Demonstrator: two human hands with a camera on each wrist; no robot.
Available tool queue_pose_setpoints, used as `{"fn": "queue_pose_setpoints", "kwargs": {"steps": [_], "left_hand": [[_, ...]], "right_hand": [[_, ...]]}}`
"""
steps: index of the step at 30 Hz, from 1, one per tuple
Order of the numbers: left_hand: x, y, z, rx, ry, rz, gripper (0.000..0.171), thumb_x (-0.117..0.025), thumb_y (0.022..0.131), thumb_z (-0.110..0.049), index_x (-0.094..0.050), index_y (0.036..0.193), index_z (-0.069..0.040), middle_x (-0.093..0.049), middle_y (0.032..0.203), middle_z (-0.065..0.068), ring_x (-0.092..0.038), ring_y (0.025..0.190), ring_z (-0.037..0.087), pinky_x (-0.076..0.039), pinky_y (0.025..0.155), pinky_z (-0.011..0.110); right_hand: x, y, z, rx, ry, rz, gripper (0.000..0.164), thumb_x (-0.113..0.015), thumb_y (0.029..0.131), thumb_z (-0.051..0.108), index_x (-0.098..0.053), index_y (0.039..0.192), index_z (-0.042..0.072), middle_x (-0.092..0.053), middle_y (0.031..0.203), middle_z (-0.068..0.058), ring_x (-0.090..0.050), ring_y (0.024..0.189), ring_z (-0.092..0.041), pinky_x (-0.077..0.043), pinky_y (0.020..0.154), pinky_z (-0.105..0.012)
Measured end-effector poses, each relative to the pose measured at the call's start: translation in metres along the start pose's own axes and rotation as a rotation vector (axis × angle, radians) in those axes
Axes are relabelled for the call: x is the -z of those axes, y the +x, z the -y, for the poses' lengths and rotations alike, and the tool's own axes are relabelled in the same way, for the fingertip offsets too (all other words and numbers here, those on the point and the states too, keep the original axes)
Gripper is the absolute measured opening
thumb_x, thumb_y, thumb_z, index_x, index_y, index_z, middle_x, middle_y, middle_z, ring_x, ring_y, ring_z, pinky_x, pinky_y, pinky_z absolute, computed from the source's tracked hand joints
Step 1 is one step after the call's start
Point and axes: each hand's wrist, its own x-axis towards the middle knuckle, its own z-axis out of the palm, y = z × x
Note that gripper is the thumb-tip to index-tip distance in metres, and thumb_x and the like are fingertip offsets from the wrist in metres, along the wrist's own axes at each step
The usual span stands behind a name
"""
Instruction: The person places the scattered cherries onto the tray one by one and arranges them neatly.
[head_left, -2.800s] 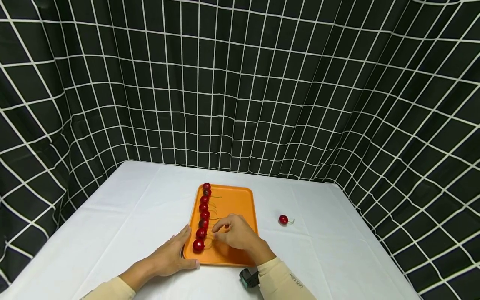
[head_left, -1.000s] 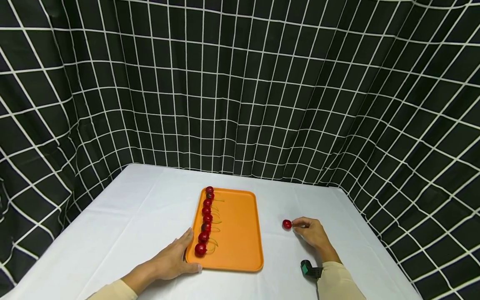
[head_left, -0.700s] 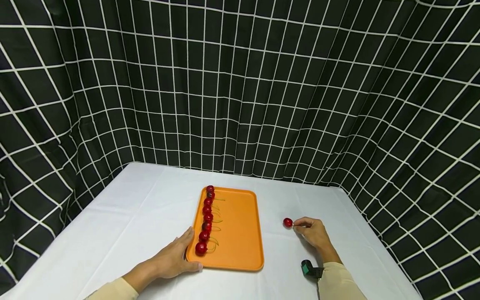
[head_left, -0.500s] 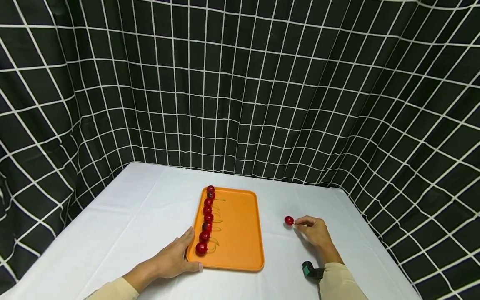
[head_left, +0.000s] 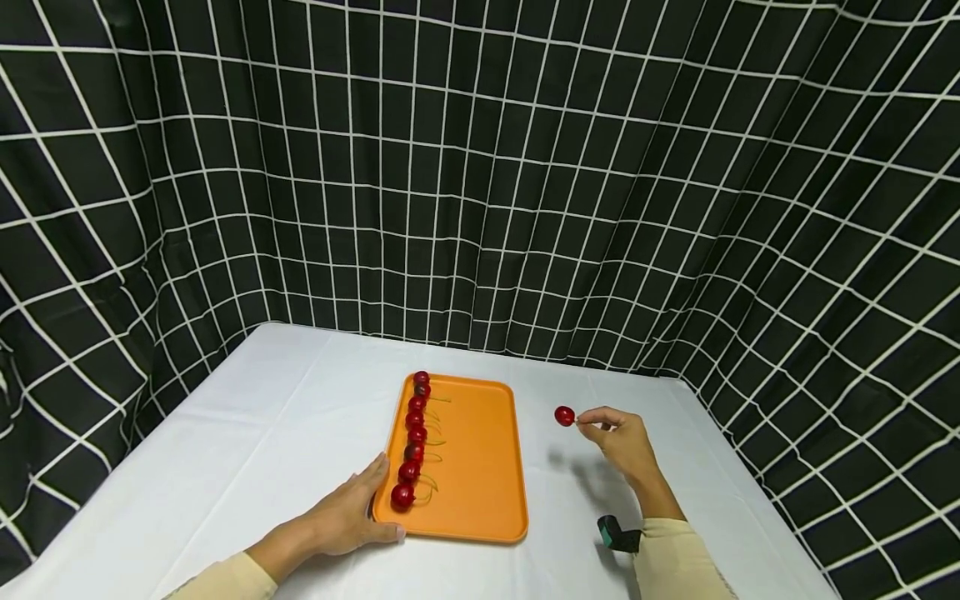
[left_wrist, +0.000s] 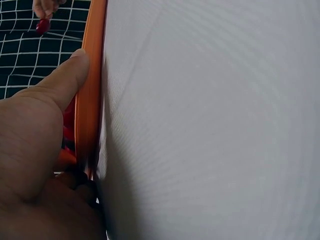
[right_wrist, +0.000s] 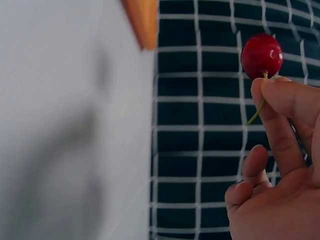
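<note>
My right hand (head_left: 621,442) pinches a red cherry (head_left: 565,416) by its stem, above the white tabletop and right of the orange tray (head_left: 480,467). In the right wrist view, thumb and index finger meet at the stem's top, with the green stem (right_wrist: 257,113) hanging below and the other fingers loosely bent. My left hand (head_left: 341,517) rests against the tray's near left corner, fingers straight along the left side and thumb at the front rim. Several cherries (head_left: 402,497) form a line along the tray's left side, stems pointing right.
A white cloth (head_left: 300,400) covers the table. Black curtains with a white grid (head_left: 480,183) stand around its back and sides. A dark wrist device (head_left: 618,534) sits at the right wrist and casts a shadow on the cloth.
Earlier my right hand was over the tray; it moved right to the lone cherry, took its stem, and has now lifted it off the cloth, slightly leftward. The left hand stayed at the tray.
</note>
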Motion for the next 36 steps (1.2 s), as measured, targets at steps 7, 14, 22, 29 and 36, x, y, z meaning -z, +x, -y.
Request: {"fn": "queue_pose_setpoints", "kwargs": {"steps": [7,14,22,29,36], "left_hand": [[-0.001,0.0,-0.001,0.002,-0.003,0.004,0.112,-0.076,0.076,-0.054,-0.02,0.148,0.009,-0.009,0.156,0.026,-0.013,0.141,0.042,-0.007,0.111,0.058],[-0.002,0.001,0.0,0.001,0.002,0.0,0.112,-0.077,0.075,-0.054,-0.02,0.148,0.01,-0.009,0.156,0.026,-0.014,0.141,0.042,-0.007,0.111,0.058],[-0.001,0.0,-0.001,0.001,0.008,0.001,0.113,-0.076,0.074,-0.056,-0.021,0.148,0.01,-0.009,0.156,0.026,-0.014,0.141,0.042,-0.007,0.111,0.058],[0.0,0.001,0.0,-0.014,0.01,-0.009,0.11,-0.076,0.077,-0.054,-0.021,0.147,0.011,-0.011,0.155,0.028,-0.015,0.14,0.042,-0.009,0.111,0.057],[0.002,-0.001,-0.001,-0.033,0.008,-0.007,0.112,-0.075,0.076,-0.056,-0.022,0.146,0.012,-0.011,0.154,0.028,-0.016,0.14,0.044,-0.009,0.11,0.059]], "right_hand": [[-0.013,-0.016,0.072,0.127,0.025,0.033,0.005,-0.072,0.083,-0.004,-0.074,0.088,-0.005,-0.069,0.084,-0.016,-0.048,0.082,-0.026,-0.039,0.067,-0.032],[-0.036,-0.028,0.111,0.22,0.068,0.046,0.004,-0.072,0.081,-0.006,-0.074,0.084,-0.004,-0.069,0.077,-0.013,-0.048,0.078,-0.024,-0.036,0.068,-0.035],[-0.078,-0.038,0.123,0.288,0.11,0.092,0.006,-0.078,0.079,-0.002,-0.076,0.082,0.002,-0.071,0.079,-0.004,-0.049,0.074,-0.021,-0.034,0.064,-0.032],[-0.125,-0.047,0.115,0.319,0.155,0.227,0.004,-0.076,0.083,0.003,-0.078,0.085,0.007,-0.072,0.084,0.001,-0.049,0.078,-0.019,-0.036,0.069,-0.033],[-0.148,-0.063,0.114,0.274,0.151,0.289,0.008,-0.076,0.081,0.004,-0.078,0.082,0.012,-0.066,0.078,0.009,-0.049,0.077,-0.02,-0.038,0.067,-0.034]]}}
